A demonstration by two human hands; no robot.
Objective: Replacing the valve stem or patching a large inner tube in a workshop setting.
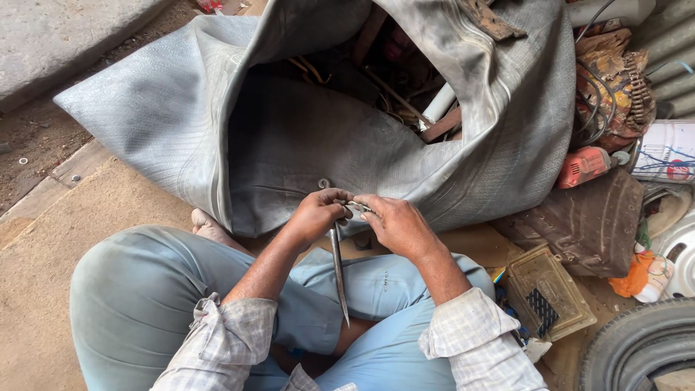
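The work area is a bare floor: a tan mat or board (87, 239) lies under the seated person, with packed earth and a grey concrete slab (65, 36) at the upper left. A large grey rubber inner tube (304, 137), slack and folded, fills the middle of the view and rests against a heap of scrap parts. To the right stand a red power tool (583, 165), a white paint can (666, 150), a dark worn leather bag (590, 224), a small tan plastic tray (546, 293) and part of a black tyre (641, 347) in the lower right corner. The person sits cross-legged in light blue trousers and a checked shirt with rolled sleeves. A slender metal tool (339, 271), resembling a long pointed blade or scissor arm, hangs from the hands; its long axis runs nearly vertical in the view, tip pointing down toward the person's lap, upper end at the hands. The left hand (318, 211) is curled closed, fingers pinching the upper end of the tool. The right hand (394, 223) is partly closed, fingertips pinching a small metal part beside the left hand, at the lower edge of the inner tube. Both hands are touching or nearly touching each other.
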